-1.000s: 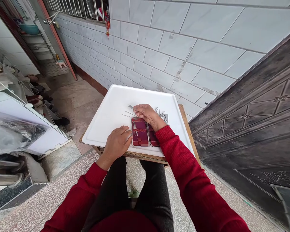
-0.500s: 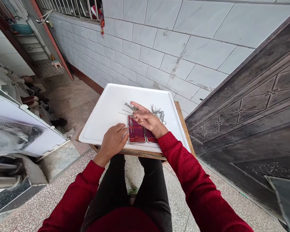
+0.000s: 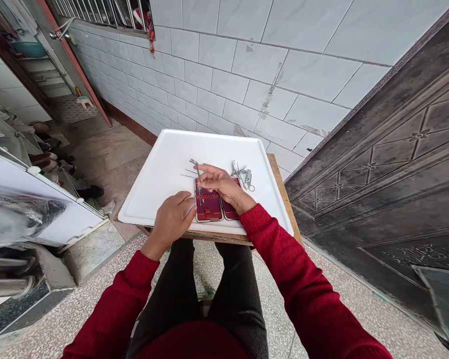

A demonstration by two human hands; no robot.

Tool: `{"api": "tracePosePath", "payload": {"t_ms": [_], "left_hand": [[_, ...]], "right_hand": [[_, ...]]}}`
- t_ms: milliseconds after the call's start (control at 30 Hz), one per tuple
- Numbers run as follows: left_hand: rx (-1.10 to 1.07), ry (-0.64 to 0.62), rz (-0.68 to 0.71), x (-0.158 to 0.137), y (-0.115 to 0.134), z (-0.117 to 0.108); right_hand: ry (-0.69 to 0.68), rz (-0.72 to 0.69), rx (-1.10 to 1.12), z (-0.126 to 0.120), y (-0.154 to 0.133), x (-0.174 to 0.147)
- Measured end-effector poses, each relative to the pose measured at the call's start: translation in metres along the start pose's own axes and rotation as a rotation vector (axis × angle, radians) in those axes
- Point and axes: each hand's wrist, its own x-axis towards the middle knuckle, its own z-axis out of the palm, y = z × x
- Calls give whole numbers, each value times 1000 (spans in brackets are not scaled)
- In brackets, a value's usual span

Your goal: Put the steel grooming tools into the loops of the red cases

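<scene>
A small manicure case with a dark red lining lies open on the white tabletop, a row of loops across its left half. My left hand is at its left edge, fingers bent and thumb against the side. Above the case, my right hand pinches a slim metal cuticle trimmer, held nearly upright with its forked tip at the top. The lower end is over the loops; I cannot tell whether it is in one. Slim tools lie left of my right hand.
Nail clippers and small scissor-like tools lie behind the case on the right. The white tabletop has a raised rim and rests on a wooden table. A tiled wall stands behind, a dark door to the right.
My right hand has moved lower over the case and turned the cuticle trimmer more upright. My left hand stays at the case's left edge.
</scene>
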Motion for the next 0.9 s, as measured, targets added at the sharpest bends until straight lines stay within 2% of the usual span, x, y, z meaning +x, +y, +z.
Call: {"api": "tracePosePath", "payload": {"t_ms": [100,167,900], "left_hand": [[-1,-11,4,1,0,-1],[-7,-18,0,1,0,-1],[-15,-41,-17,1,2,1]], "right_hand": [[116,18,-101,-3,5,3],[145,42,-139,-5,7,3],[193,35,-376,-3,9,-1]]}}
